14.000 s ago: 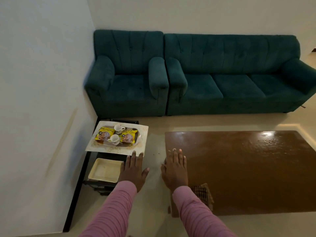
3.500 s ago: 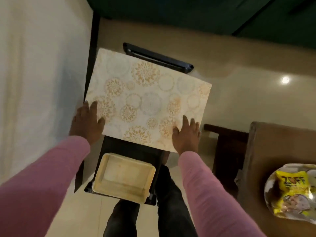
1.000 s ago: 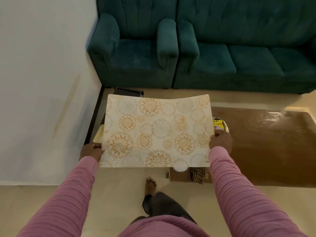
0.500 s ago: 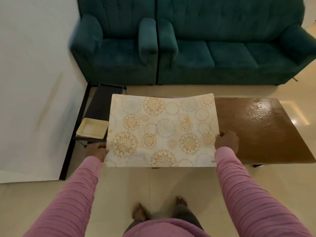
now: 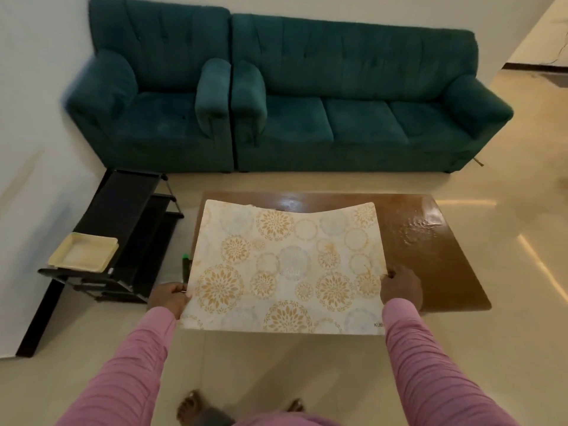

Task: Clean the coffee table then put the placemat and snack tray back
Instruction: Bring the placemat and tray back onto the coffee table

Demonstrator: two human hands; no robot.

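floral placemat (image 5: 285, 265) held over brown coffee table (image 5: 436, 250)

Small dark print stands on the placemat (image 5: 285, 265), at its near right corner, close to the edge nearest the person. The letters "KU" can be read, and a third looks like "B". The rest of the word is hidden behind the right sleeve (image 5: 424, 358).

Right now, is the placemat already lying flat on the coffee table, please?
No: the left hand and right hand grip the placemat by its side edges, its near edge out past the coffee table.
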